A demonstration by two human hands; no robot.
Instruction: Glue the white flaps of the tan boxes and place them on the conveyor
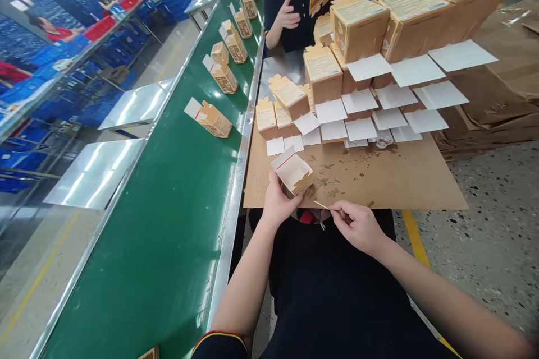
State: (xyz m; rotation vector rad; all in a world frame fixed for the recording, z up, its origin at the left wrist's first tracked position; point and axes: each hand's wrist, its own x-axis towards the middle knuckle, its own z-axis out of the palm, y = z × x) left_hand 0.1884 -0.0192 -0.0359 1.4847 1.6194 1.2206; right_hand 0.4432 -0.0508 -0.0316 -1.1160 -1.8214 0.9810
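Observation:
My left hand (278, 202) is wrapped round a small tan carton (300, 180) near the front edge of the brown board (404, 179). The carton's top faces me, showing its pale inside, and a white flap with a red line sticks up at its far side. To the right, the fingers of my right hand (357, 227) pinch a thin, pale, swab-like stick (321, 205). Its tip points left toward the carton, apart from it. Beyond my hands, similar cartons (323, 76) are stacked in rows, white flaps jutting toward me.
Left of the board runs a green conveyor belt (168, 224) with a metal rim, carrying a line of cartons (214, 120). A co-worker (290, 17) across the board holds a carton. Brown sacking (497, 101) lies at the right. Dark specks mark the board.

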